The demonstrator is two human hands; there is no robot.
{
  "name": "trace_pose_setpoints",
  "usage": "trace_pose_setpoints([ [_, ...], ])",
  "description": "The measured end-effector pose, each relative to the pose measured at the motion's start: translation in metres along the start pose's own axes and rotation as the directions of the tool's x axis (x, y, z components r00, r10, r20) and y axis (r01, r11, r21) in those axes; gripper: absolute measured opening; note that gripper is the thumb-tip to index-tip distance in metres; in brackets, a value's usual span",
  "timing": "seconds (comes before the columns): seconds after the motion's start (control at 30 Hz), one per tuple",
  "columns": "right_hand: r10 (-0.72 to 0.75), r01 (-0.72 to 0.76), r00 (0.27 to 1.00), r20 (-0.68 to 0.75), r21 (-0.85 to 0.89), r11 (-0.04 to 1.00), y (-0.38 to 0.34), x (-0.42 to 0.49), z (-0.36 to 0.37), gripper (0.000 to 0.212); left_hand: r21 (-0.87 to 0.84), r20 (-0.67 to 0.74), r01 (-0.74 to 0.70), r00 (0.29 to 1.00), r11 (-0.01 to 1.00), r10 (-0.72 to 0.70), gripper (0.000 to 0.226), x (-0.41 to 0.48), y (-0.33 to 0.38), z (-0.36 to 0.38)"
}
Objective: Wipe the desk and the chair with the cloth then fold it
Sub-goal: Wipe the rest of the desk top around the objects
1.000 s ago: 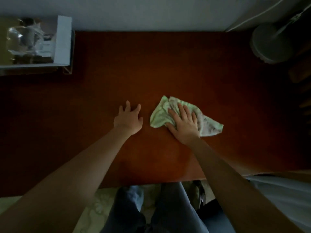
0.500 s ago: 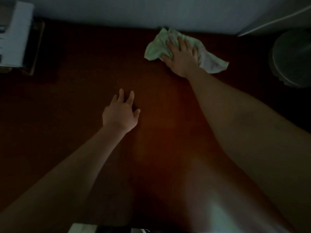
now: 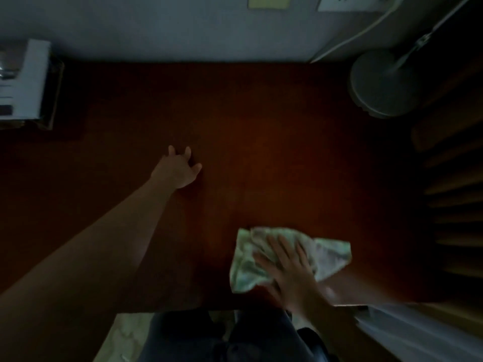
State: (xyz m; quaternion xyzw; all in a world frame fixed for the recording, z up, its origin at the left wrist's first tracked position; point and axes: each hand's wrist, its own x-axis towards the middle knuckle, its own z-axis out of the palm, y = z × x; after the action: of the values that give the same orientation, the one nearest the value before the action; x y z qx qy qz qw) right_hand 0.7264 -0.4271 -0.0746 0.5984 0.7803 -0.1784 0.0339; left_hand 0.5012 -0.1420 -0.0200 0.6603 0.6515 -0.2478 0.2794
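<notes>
The right hand (image 3: 290, 273) is pressing flat, fingers straight, on the crumpled cloth (image 3: 261, 257) near the tabletop (image 3: 261, 152) front edge; the left hand (image 3: 177, 169) is resting with fingers spread, holding nothing.

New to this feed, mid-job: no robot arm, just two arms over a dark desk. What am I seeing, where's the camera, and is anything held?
There is no machine here. A person works with bare hands, and every picture comes from one wide-angle camera worn on their head, looking forward and down. That is why the person's legs show below the front edge of the dark red-brown desk. The left hand rests on the desk, fingers spread, holding nothing. The right hand lies flat on a crumpled pale green cloth near the front edge, pressing it rather than gripping it. A white box sits at the far left and a grey round base at the far right.
</notes>
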Motion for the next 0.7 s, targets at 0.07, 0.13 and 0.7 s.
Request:
trace_pose_setpoints([
  [0.07,0.023,-0.022,0.999,0.027,-0.014,1.0,0.002,-0.044,0.011,0.06,0.003,0.022,-0.004,1.0,1.0,0.004,0.07,-0.011,0.01,0.01],
  [0.13,0.024,-0.023,0.999,0.048,-0.017,1.0,0.012,-0.056,0.01,0.06,-0.012,0.043,0.001,0.999,1.0,0.0,0.071,-0.021,0.024,0.017],
  [0.7,0.344,-0.339,0.939,-0.026,0.112,0.934,0.182,0.24,-0.129,0.063,0.012,0.023,0.049,0.999,0.999,-0.049,0.142,0.014,0.079,-0.007],
])
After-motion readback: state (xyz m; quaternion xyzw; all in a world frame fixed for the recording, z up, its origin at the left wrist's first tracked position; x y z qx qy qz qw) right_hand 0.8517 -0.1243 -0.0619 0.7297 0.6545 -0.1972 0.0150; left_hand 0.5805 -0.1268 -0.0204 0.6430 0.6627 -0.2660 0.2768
